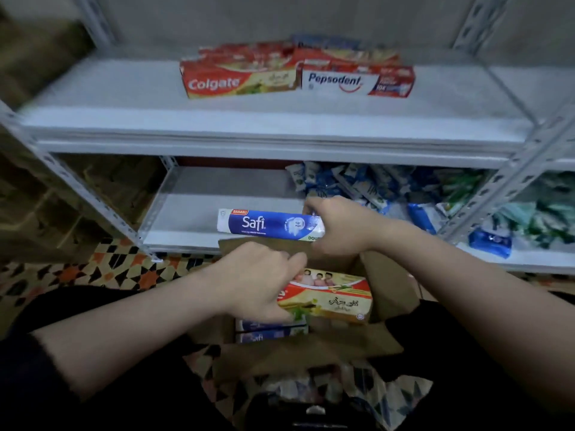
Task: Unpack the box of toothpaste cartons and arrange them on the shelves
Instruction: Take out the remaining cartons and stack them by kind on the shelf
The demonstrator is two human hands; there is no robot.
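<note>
At centre frame the right hand (339,227) gripped the right end of a blue-and-white Safi toothpaste carton (267,224), held level above the open brown cardboard box (385,284). Lower centre, the left hand (258,281) curled its fingers (295,261) round a red-and-yellow carton (336,298) inside the box. Red Colgate cartons (239,79) lay on the white metal upper shelf (124,119).

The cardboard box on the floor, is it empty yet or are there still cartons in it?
Not empty. The cardboard box is open, with blue Safi cartons showing inside it.
</note>
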